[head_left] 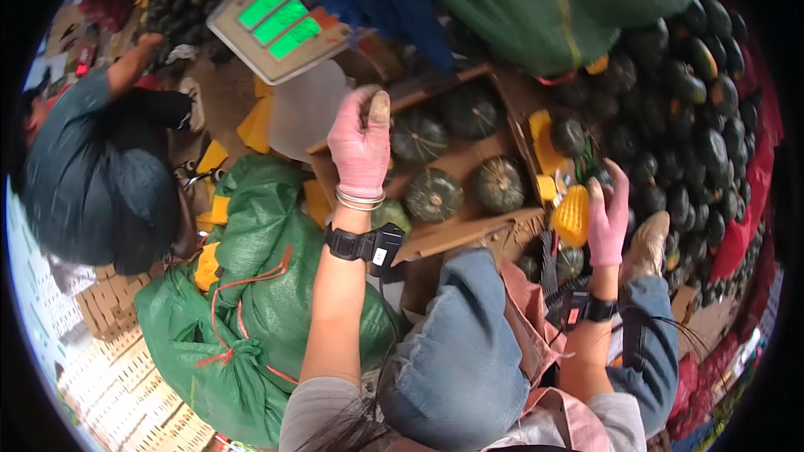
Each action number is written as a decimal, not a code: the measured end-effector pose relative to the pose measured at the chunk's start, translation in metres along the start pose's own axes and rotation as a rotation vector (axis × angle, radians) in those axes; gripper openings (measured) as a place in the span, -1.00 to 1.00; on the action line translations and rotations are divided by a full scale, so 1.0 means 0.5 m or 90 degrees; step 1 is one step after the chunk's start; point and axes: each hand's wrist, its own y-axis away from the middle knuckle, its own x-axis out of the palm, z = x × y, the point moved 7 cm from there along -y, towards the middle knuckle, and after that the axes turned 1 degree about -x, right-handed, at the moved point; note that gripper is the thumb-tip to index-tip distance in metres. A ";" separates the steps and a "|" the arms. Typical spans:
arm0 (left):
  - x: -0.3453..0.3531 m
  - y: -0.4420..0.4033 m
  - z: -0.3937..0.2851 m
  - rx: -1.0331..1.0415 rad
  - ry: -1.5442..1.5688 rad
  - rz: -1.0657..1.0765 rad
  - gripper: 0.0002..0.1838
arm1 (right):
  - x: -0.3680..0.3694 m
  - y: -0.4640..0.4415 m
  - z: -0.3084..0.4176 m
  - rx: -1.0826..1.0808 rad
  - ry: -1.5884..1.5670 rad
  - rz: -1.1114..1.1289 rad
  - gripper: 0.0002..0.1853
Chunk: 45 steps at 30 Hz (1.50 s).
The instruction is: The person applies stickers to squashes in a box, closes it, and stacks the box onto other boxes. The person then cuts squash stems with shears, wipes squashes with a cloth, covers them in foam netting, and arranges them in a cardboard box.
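My left hand (pixel 362 138), in a pink glove, is raised at the left edge of a cardboard box (pixel 486 230); its fingers are curled together, and whether anything is in them is hidden. Inside the box sit several dark green squashes (pixel 434 195). To the right of the box, my right hand (pixel 609 213), also gloved in pink, has its thumb and fingers apart, beside a yellow foam net (pixel 571 216). A dark squash (pixel 568 137) lies just above, next to another piece of yellow netting (pixel 546 144).
A scale with a green display (pixel 276 21) stands above the box. Green sacks (pixel 260 285) lie at left, and a person in dark clothes (pixel 100 176) bends beyond them. A large pile of dark squashes (pixel 687 142) fills the right. Another green sack (pixel 536 8) hangs over the top.
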 end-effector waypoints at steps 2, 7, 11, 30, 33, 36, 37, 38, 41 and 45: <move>-0.030 -0.031 -0.043 0.069 0.118 -0.142 -0.62 | 0.004 0.000 -0.003 0.064 0.049 0.029 -0.63; -0.010 -0.068 -0.037 -0.184 0.271 0.020 -0.72 | 0.137 0.034 0.117 -0.238 0.225 0.284 -0.51; 0.015 -0.037 -0.070 -0.074 0.186 0.051 -0.78 | 0.239 0.003 0.118 -0.243 0.423 0.473 -0.48; 0.127 0.197 -0.103 0.329 -0.051 0.503 -0.43 | 0.228 0.075 0.141 -0.032 -0.429 0.197 -0.69; 0.120 0.213 -0.132 0.421 0.009 0.468 -0.50 | 0.231 0.073 0.107 0.029 -0.423 0.154 -0.74; 0.115 0.228 -0.117 0.276 0.287 0.504 -0.55 | 0.236 0.077 0.109 0.015 -0.408 0.173 -0.79; 0.122 0.236 -0.094 0.159 0.245 0.584 -0.51 | 0.235 0.075 0.106 0.015 -0.369 0.190 -0.82; 0.118 0.242 -0.069 0.040 0.199 0.659 -0.47 | 0.232 0.074 0.110 0.010 -0.379 0.186 -0.83; 0.120 0.253 -0.010 -0.045 0.050 0.916 -0.45 | 0.236 0.076 0.131 -0.004 -0.400 0.179 -0.81; 0.054 0.217 0.036 -0.357 0.316 0.728 -0.57 | 0.276 0.095 0.155 -0.103 -0.314 0.478 -0.73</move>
